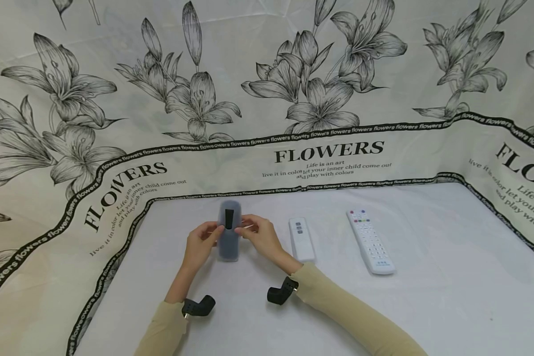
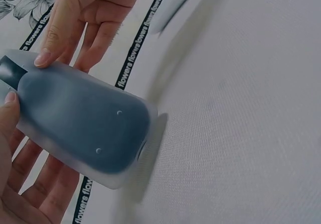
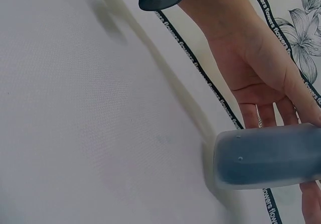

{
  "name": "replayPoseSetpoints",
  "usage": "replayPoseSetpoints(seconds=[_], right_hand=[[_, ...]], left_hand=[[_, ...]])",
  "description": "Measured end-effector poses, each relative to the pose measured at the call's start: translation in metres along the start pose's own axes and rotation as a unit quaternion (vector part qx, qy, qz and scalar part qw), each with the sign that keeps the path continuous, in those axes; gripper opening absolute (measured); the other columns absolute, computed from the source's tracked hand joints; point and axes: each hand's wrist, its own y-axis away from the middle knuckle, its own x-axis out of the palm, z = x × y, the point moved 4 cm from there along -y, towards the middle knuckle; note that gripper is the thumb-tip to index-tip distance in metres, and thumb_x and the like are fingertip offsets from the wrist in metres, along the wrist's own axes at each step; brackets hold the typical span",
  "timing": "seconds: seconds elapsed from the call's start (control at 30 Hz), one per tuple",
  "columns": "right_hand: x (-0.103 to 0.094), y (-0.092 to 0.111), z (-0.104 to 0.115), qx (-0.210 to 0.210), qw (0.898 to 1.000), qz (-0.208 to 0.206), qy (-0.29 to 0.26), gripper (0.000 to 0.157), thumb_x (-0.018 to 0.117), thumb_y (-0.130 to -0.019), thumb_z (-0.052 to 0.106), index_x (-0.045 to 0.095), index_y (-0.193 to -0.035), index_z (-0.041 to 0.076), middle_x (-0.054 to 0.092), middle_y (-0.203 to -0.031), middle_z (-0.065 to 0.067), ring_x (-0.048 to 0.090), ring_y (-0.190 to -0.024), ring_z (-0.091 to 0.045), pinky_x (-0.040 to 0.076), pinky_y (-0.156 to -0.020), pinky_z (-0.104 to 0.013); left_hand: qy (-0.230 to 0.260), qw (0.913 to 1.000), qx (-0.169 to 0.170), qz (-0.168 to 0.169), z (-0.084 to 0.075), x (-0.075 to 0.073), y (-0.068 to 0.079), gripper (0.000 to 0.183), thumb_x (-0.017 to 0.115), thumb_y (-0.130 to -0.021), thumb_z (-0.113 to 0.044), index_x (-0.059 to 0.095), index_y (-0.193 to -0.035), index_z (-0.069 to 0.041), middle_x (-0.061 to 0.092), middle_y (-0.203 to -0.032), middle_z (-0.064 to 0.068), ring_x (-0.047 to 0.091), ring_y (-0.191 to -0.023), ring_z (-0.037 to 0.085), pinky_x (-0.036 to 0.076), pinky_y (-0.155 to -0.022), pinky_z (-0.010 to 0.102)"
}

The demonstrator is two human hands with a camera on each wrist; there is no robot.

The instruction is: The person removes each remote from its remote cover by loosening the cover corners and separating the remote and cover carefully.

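A dark remote control in a frosted, translucent cover is held up near the back left of the white table, its buttonless side towards me. Black shows through an opening in the upper part of the cover. My left hand grips its left edge, thumb on the near face and fingers behind. On the opposite edge, my right hand pinches it in the same way. In the left wrist view the lower end of the covered remote points towards the table. The remote's far face is hidden.
Right of my hands lies a small white remote with a few grey buttons. Farther right is a longer white remote with many buttons. A flower-printed cloth rises behind the white table surface.
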Motion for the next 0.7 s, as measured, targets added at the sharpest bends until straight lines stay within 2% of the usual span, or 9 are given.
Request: replayPoseSetpoints(seconds=[0.3,0.5,0.57,0.7], right_hand=[[0.002,0.001,-0.003,0.032,0.999,0.003,-0.022,0.044,0.07,-0.086,0.007,0.057,-0.126,-0.003,0.07,-0.101,-0.024,0.07,-0.083,-0.033,0.058,-0.068,-0.028],[0.003,0.001,-0.003,0.042,0.999,0.012,-0.029,0.044,0.068,-0.086,0.002,0.054,-0.127,-0.008,0.067,-0.102,-0.03,0.069,-0.083,-0.041,0.059,-0.07,-0.039],[0.003,0.001,-0.003,0.05,0.998,0.012,-0.024,0.043,0.069,-0.085,0.002,0.055,-0.126,-0.007,0.067,-0.104,-0.028,0.07,-0.082,-0.039,0.059,-0.07,-0.039],[0.004,0.001,-0.006,0.055,0.998,0.01,-0.015,0.042,0.071,-0.085,0.008,0.059,-0.124,-0.002,0.067,-0.108,-0.021,0.071,-0.076,-0.029,0.058,-0.065,-0.03]], left_hand=[[-0.006,1.0,-0.002,0.005,0.01,0.0,-0.002,0.031,0.065,-0.092,-0.027,0.068,-0.11,-0.002,0.068,-0.094,0.014,0.061,-0.074,0.009,0.056,-0.064,0.025],[-0.006,0.9999,-0.011,0.011,0.012,-0.001,0.0,0.027,0.064,-0.092,-0.021,0.068,-0.11,-0.001,0.068,-0.095,0.016,0.061,-0.072,0.008,0.055,-0.061,0.023],[-0.004,0.9998,-0.017,0.014,0.012,-0.001,0.0,0.028,0.065,-0.092,-0.021,0.067,-0.111,-0.001,0.068,-0.097,0.016,0.06,-0.071,0.007,0.054,-0.06,0.022],[0.002,0.9994,-0.029,0.019,0.014,-0.001,0.001,0.032,0.064,-0.092,-0.021,0.065,-0.117,0.0,0.067,-0.103,0.019,0.059,-0.071,0.005,0.053,-0.058,0.021]])
